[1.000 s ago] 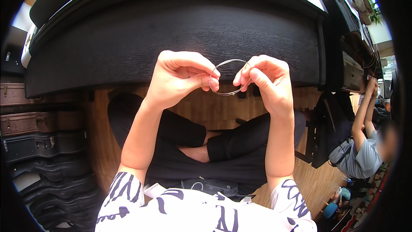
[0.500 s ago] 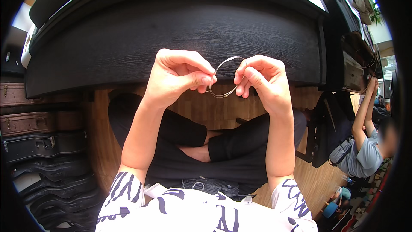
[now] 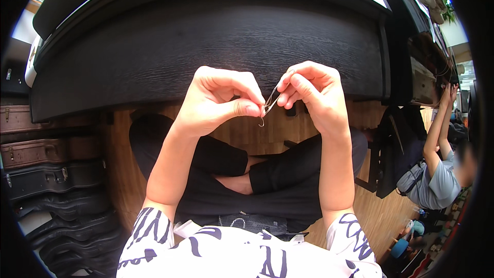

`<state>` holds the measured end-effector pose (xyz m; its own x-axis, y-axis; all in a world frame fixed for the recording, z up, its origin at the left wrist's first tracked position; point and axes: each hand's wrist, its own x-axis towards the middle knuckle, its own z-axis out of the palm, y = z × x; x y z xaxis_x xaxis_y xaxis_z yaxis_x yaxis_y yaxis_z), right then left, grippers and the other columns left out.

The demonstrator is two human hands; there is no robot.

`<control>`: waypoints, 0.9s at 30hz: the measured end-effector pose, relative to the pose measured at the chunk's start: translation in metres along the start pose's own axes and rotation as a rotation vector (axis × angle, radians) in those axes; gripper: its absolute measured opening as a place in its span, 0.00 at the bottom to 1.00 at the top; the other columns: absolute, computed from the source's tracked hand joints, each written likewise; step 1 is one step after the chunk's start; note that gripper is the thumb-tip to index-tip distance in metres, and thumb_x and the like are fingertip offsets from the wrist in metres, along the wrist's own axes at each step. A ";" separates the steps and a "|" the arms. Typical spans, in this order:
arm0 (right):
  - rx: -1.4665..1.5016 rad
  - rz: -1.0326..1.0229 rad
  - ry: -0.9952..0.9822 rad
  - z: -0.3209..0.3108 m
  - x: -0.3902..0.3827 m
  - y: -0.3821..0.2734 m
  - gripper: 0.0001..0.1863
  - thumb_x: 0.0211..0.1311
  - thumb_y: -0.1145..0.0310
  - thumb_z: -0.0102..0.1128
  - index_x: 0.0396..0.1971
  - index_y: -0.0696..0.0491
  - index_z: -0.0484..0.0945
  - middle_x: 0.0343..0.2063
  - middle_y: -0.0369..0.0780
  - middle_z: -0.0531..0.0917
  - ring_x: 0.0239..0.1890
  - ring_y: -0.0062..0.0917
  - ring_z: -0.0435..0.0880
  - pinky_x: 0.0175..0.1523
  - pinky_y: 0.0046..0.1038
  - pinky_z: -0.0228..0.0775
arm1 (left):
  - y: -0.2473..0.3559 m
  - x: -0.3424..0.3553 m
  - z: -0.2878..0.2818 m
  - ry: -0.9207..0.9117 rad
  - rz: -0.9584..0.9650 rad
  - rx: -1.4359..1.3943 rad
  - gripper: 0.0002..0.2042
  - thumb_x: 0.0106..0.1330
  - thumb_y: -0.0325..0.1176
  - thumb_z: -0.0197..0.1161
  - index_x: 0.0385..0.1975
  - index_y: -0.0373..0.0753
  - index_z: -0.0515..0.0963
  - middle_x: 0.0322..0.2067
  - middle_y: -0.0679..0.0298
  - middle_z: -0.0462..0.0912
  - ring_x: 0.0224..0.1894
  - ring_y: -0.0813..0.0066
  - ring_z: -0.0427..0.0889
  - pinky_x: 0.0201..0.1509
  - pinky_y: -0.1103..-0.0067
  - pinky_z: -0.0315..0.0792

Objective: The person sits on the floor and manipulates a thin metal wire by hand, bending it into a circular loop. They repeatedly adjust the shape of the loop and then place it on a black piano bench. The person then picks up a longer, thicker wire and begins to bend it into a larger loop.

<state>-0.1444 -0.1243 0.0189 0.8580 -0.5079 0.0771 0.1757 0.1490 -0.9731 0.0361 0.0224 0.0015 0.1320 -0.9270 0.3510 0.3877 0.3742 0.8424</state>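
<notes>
Between my hands, over my crossed legs, is a thin coiled metal string (image 3: 271,99), like an instrument string. It appears nearly edge-on as a narrow loop. My left hand (image 3: 218,100) pinches its lower left part between thumb and forefinger, and a short curled end hangs just below that pinch. My right hand (image 3: 320,98) holds the upper right part of the coil between thumb and forefinger, its other fingers loosely curled. Where exactly the string's ends run inside the fingers is hidden.
A black wood-grained piece of furniture (image 3: 216,36) spans the space ahead of me. Several instrument cases (image 3: 41,175) are stacked at the left. On the right are a dark bench (image 3: 388,149) and another person (image 3: 432,180) with arms raised.
The string's coil has turned from a wide, round loop to a narrow, edge-on one. My left hand has moved slightly right and down, nearer my right hand.
</notes>
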 end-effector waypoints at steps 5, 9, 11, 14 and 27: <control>-0.052 -0.054 0.062 -0.003 0.000 -0.002 0.07 0.71 0.74 0.58 0.37 0.62 0.81 0.32 0.44 0.85 0.28 0.24 0.87 0.34 0.20 0.80 | -0.003 0.000 0.011 0.123 0.066 0.047 0.10 0.58 0.17 0.72 0.40 0.30 0.83 0.33 0.59 0.85 0.35 0.74 0.85 0.42 0.79 0.81; -0.121 -0.062 0.102 -0.002 -0.002 -0.002 0.06 0.69 0.76 0.58 0.36 0.62 0.81 0.31 0.44 0.85 0.27 0.23 0.86 0.33 0.20 0.79 | -0.006 -0.002 0.017 0.308 0.121 0.272 0.10 0.59 0.19 0.73 0.40 0.31 0.83 0.34 0.61 0.86 0.35 0.78 0.85 0.41 0.82 0.81; -0.112 -0.079 0.122 -0.001 -0.002 -0.004 0.05 0.68 0.77 0.58 0.35 0.62 0.81 0.30 0.44 0.86 0.25 0.21 0.85 0.31 0.19 0.77 | -0.005 -0.002 0.019 0.395 0.145 0.364 0.08 0.60 0.19 0.73 0.38 0.32 0.84 0.33 0.62 0.86 0.34 0.80 0.85 0.39 0.84 0.80; -0.146 -0.025 0.041 -0.006 -0.003 -0.012 0.05 0.67 0.80 0.59 0.35 0.62 0.84 0.30 0.42 0.87 0.24 0.18 0.83 0.30 0.17 0.75 | -0.002 0.000 0.017 0.427 0.128 0.417 0.05 0.61 0.20 0.72 0.35 0.32 0.85 0.32 0.63 0.86 0.32 0.81 0.84 0.37 0.84 0.79; -0.911 -0.351 0.011 0.023 -0.008 -0.031 0.15 0.52 0.84 0.63 0.39 0.53 0.85 0.25 0.35 0.83 0.23 0.20 0.82 0.28 0.19 0.71 | 0.011 -0.002 0.024 0.197 -0.107 0.693 0.03 0.61 0.20 0.69 0.31 0.34 0.83 0.21 0.71 0.79 0.22 0.93 0.73 0.23 0.91 0.63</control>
<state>-0.1454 -0.1049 0.0531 0.8225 -0.4069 0.3975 -0.0238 -0.7227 -0.6907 0.0185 0.0289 0.0195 0.3129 -0.9221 0.2274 -0.2509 0.1507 0.9562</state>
